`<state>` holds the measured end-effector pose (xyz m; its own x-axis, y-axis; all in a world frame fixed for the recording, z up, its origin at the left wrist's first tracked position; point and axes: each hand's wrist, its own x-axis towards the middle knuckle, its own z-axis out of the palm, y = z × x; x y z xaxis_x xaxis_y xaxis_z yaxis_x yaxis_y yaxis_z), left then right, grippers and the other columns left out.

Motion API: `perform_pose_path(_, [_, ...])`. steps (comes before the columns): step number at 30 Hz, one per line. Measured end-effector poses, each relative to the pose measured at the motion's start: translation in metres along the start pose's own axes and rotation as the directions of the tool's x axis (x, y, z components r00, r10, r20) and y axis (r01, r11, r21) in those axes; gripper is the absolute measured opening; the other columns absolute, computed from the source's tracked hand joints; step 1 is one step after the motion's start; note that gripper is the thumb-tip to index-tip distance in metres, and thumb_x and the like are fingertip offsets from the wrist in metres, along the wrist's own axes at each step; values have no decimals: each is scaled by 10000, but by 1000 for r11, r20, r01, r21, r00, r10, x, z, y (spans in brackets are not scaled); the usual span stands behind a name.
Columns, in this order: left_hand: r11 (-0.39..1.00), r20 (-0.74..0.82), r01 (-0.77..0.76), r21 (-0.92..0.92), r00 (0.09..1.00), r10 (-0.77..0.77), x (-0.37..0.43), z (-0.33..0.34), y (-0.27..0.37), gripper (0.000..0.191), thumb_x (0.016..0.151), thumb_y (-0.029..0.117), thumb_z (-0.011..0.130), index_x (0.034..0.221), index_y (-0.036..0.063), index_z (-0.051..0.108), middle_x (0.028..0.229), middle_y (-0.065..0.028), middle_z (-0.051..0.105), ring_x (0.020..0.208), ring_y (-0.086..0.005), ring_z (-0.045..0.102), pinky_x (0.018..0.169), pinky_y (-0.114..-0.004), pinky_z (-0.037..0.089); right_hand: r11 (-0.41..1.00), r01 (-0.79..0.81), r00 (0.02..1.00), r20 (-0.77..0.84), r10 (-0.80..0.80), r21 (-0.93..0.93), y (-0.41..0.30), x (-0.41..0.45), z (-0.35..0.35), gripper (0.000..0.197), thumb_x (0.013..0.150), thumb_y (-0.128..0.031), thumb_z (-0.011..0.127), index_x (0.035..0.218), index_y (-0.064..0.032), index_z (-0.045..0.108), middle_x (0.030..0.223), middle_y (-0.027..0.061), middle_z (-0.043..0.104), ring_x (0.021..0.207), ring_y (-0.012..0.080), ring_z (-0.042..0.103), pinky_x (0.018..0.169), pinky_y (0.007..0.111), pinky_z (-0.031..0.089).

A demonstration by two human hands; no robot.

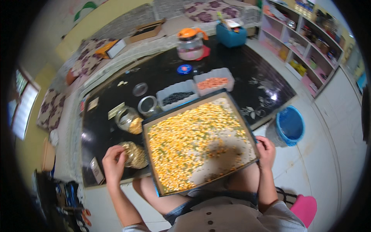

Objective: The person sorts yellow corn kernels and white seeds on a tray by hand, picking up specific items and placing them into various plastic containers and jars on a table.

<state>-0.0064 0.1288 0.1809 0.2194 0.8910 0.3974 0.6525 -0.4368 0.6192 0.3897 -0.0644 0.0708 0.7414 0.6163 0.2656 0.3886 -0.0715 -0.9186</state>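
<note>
A shallow cardboard box (200, 145) with dark outer sides rests tilted on my lap and against the table edge. Yellow corn-like kernels mixed with small green beans lie spread in it, thinner at the lower right. My right hand (265, 150) grips the box's right rim. My left hand (115, 162) is at the mouth of a clear jar (134, 155) of pale seeds, fingers curled; whether anything is between them is hidden. Behind it lies a jar (127, 119) with yellow pieces, next to an empty-looking round jar (148, 105). Beyond the box stand a tray (176, 94) of black beans and a tray (214, 81) of pinkish nuts.
The black glossy table (261, 90) also holds a blue lid (184, 69), a clear lid (140, 89), an orange-topped pitcher (190, 45) and a teal container (231, 36). A blue-rimmed bin (290, 126) stands on the floor at the right, near a pink seat (304, 210).
</note>
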Motion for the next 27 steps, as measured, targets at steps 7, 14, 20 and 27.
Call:
perform_pose_path(7, [989, 224, -91, -118, 968, 116, -10, 17, 37, 112, 704, -7, 639, 816, 3, 639, 813, -78, 607, 692, -141, 592, 619, -242, 489, 986, -20, 998, -55, 30, 166, 29, -2, -3, 204, 757, -126, 540, 888, 18, 602, 796, 75, 561, 723, 138, 515, 660, 252, 405])
perform_pose_path(14, [996, 603, -89, 5, 795, 68, -28, 49, 26, 216, 674, 45, 664, 887, 32, 629, 773, -86, 597, 707, -215, 602, 668, -280, 488, 972, 0, 1000, 1, 0, 235, 19, 1, 1, 207, 767, -117, 528, 890, 39, 588, 815, 81, 569, 748, 142, 522, 677, 251, 405])
perform_pose_path(20, [949, 775, -311, -44, 589, 229, -37, 66, 31, 695, 634, 137, 708, 1260, 138, 404, 1293, -159, 371, 1157, -334, 398, 951, -371, 358, 971, -18, 1000, 10, 16, 238, 24, 1, -1, 226, 763, -106, 526, 928, 37, 582, 830, 73, 566, 765, 140, 521, 715, 249, 402])
perform_pose_path(27, [751, 843, -657, -63, 368, 392, -64, 106, 22, 767, 732, 424, 606, 1357, 173, 237, 1412, -120, 182, 1295, -288, 199, 1033, -474, 188, 962, -50, 998, 53, 37, 269, 23, 1, -2, 220, 771, -97, 520, 936, 36, 581, 861, 66, 552, 781, 125, 509, 723, 243, 398])
